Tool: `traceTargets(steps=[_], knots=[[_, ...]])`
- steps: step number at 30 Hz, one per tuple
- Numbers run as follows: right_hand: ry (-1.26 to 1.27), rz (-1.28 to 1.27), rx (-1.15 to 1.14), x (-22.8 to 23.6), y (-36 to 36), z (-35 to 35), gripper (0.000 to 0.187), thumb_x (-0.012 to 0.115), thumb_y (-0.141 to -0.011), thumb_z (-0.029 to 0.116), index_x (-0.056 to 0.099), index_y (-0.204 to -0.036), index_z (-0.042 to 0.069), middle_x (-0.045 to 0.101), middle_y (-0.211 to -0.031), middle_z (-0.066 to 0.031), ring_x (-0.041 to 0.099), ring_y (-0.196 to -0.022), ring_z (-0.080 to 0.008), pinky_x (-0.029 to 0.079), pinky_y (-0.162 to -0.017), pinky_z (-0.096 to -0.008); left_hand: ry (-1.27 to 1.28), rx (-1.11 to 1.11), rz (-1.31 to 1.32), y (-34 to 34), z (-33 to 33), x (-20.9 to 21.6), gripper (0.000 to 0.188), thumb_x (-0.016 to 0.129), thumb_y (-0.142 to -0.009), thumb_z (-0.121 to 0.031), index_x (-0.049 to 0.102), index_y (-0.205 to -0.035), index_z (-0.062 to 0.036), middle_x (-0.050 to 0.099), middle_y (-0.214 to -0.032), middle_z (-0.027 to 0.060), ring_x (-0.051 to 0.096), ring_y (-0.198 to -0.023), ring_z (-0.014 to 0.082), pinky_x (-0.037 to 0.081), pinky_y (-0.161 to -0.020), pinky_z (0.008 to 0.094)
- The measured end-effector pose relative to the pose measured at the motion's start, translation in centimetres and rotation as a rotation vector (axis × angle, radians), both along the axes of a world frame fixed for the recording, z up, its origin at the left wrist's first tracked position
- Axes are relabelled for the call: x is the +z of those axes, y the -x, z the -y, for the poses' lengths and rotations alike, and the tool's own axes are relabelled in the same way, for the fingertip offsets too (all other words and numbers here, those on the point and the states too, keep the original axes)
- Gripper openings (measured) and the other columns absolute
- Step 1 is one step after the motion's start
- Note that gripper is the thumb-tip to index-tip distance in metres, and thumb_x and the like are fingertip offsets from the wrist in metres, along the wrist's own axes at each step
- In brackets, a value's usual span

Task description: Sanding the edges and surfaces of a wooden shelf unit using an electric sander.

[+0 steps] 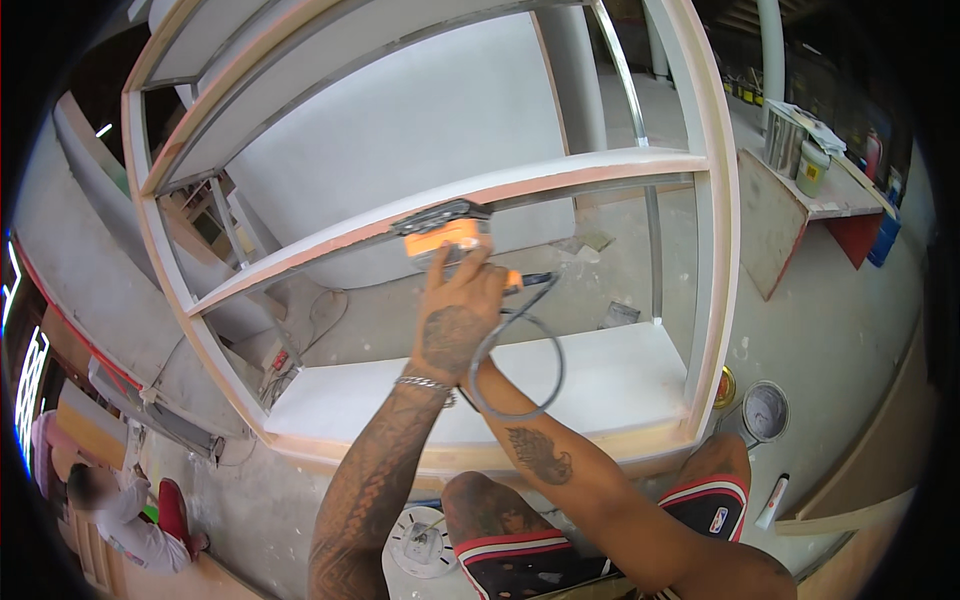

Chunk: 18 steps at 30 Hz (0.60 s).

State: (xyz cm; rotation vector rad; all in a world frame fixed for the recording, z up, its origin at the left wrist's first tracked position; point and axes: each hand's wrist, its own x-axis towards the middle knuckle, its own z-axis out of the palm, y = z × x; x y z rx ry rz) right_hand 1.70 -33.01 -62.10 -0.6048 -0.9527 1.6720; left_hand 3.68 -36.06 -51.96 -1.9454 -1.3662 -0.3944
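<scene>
Both my hands are together on an orange and black power sander [430, 236], at the front edge of the middle shelf [350, 232]. My left hand [452, 325], with a chain bracelet at the wrist, is wrapped over the sander's body. Behind and below it is my right hand [482, 372], mostly covered by the left; its fingers are hidden. The sander's black pad side lies against the pinkish, filled shelf edge. From its rear a grey cable [560, 372] loops down past my right wrist.
A large white cabinet frame [718, 250] with curved sides surrounds the work. On the right are a bench with tins [787, 140] and a bucket of grey paste [765, 412]. A marker-like tube [772, 502] lies on the floor. Another person [135, 510] sits at lower left; a round stool [420, 542] is by my legs.
</scene>
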Motion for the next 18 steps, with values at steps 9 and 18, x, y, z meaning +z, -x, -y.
traceTargets(steps=[9,18], knots=[[-0.059,0.023,0.105,1.9,6.9,4.5,0.061,0.069,-0.086,0.022,0.037,-0.134,0.002,0.042,-0.135,-0.0214,0.049,-0.121,-0.0354,0.041,-0.101,-0.0452,0.104,0.225,0.006,6.5,4.9,1.4,0.031,0.067,-0.075,-0.008,0.064,-0.106,-0.0078,0.067,-0.11,0.0046,0.051,-0.125,0.0199,0.028,-0.111,0.0505],[-0.089,0.046,0.075,1.7,5.6,3.3,0.061,0.069,-0.086,0.021,0.038,-0.134,0.001,0.043,-0.134,-0.0214,0.05,-0.121,-0.0351,0.041,-0.1,-0.0452,0.048,0.114,-0.018,5.4,4.0,1.5,0.028,0.067,-0.075,-0.007,0.064,-0.102,-0.006,0.068,-0.102,0.0074,0.053,-0.123,0.0216,0.031,-0.11,0.0485]])
